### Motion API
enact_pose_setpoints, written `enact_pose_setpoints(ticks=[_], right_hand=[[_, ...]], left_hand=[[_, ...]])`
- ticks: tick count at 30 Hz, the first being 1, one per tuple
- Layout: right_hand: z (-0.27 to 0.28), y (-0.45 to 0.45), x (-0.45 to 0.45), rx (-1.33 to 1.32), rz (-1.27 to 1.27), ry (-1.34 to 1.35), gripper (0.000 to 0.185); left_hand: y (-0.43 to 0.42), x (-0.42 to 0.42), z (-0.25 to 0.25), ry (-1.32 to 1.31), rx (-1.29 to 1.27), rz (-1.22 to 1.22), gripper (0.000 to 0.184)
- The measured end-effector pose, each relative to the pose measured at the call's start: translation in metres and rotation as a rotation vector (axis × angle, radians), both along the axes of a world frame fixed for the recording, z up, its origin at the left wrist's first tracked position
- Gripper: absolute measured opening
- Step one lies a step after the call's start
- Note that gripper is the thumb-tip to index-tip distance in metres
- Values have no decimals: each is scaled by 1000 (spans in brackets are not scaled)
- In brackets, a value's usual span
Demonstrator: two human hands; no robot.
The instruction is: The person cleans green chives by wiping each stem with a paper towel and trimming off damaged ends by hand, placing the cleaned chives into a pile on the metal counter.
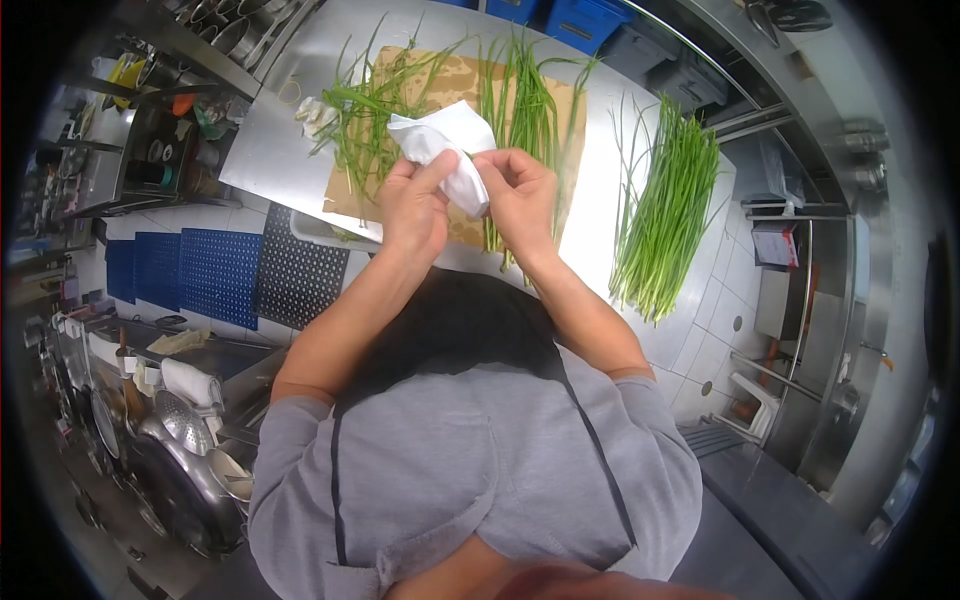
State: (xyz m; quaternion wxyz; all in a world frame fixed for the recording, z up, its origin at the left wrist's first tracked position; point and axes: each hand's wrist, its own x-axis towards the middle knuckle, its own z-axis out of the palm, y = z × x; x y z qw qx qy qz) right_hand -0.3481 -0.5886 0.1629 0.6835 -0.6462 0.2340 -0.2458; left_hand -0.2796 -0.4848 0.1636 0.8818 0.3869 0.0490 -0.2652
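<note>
Both hands hold a white paper or cloth [455, 135] above a brown board or sheet [455, 72]. My left hand [415, 205] pinches its left side, thumb on top. At its right edge, my right hand [520, 195] has its fingers closed on it. Loose green stalks [365, 135] lie on the brown sheet to the left of the hands. Behind my right hand, a second group of stalks [528, 110] runs lengthwise. A large bundle of long green stalks [665, 210] rests on the metal table [597, 190] at the right.
A crumpled whitish scrap [315, 117] lies at the table's left. Blue bins [585, 22] stand beyond the far edge. Metal shelving [805, 290] is at the right. Pans and a strainer [183, 420] are at the lower left, below blue perforated mats [217, 275].
</note>
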Motion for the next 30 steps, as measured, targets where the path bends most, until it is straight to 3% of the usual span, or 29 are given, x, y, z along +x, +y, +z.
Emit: enact_pose_setpoints(ticks=[5, 9, 26, 30], right_hand=[[3, 0, 2, 13, -19, 68, 11], [6, -1, 0, -235, 50, 108, 12], [34, -5, -16, -728, 135, 168, 11], [48, -7, -27, -670, 158, 201, 12]], left_hand=[[1, -1, 0, 27, -47, -40, 34], [1, -7, -3, 56, -41, -168, 34], [-7, -2, 1, 109, 14, -57, 32], [-8, 20, 6, 149, -49, -4, 35]])
